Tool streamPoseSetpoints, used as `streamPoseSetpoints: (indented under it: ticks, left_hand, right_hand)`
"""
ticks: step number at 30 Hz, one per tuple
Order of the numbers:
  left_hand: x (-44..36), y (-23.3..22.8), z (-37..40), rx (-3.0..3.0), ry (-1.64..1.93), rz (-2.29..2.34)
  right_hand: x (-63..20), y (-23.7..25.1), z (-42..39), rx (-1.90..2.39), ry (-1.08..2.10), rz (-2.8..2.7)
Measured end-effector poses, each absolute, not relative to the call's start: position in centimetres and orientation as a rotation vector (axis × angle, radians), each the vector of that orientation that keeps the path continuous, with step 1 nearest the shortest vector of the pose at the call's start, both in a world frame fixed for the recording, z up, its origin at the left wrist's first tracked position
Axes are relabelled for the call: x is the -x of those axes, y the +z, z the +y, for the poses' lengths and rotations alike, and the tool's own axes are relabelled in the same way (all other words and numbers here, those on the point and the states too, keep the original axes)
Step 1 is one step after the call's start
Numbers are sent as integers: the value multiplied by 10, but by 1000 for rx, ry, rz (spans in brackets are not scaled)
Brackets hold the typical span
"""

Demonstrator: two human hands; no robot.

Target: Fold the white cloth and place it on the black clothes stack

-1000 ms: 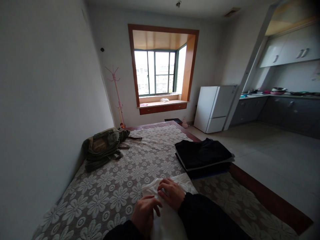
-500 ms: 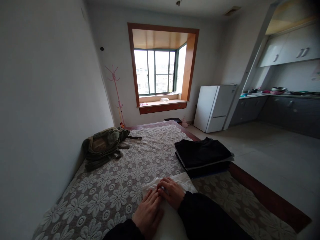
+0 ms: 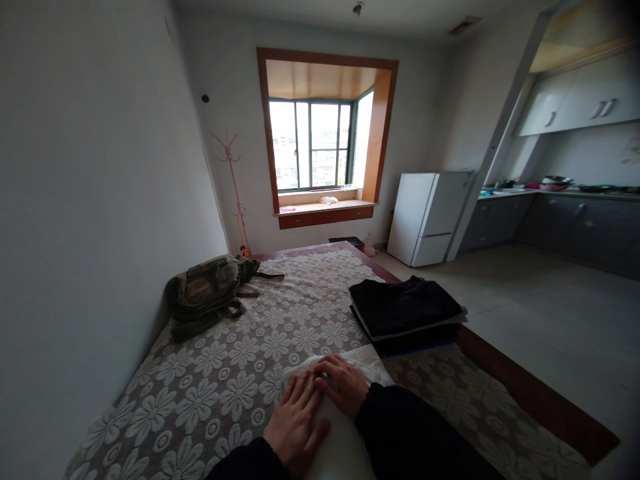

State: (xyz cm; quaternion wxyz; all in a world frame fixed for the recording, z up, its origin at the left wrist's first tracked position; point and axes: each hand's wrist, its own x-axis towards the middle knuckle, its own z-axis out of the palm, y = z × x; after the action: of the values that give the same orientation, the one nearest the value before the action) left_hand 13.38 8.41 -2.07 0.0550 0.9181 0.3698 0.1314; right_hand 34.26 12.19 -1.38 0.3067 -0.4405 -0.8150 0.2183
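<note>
Daylight from the bay window [image 3: 313, 143] is falling on the flower-patterned bedspread [image 3: 240, 353] in the head view. I'm pressing both palms flat on the white garment [image 3: 345, 373] at six o'clock, left hand [image 3: 295, 427] touching right hand [image 3: 343, 385], fingers spread, gripping nothing. I judge I'm smoothing a fold; next likely needs a firm crease, then stacking on the dark folded pile [image 3: 407, 313] at two o'clock

Two hands: left hand [image 3: 296, 427], right hand [image 3: 343, 385], on one white cloth [image 3: 367, 360]. One backpack [image 3: 207, 293] far left; one stack of dark folded clothes [image 3: 406, 313] right. One fridge [image 3: 427, 217], one coat stand [image 3: 233, 193].

hands [image 3: 320, 413] on cloth [image 3: 363, 360], clothes stack [image 3: 407, 313] behind, backpack [image 3: 207, 293] left
</note>
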Motion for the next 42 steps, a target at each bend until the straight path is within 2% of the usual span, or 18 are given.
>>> streamPoseSetpoints:
  ticks: [16,25,42]
  left_hand:
    - [-132,-26,87,-2821,319,1231]
    - [-133,-20,87,-2601,160,1488]
    - [-126,-20,95,-2302,172,2114]
  right_hand:
    - [-343,-10,121,1169,574,-2160]
    - [-343,-13,122,1165,556,-2163]
    - [-345,-17,123,1154,576,-2153]
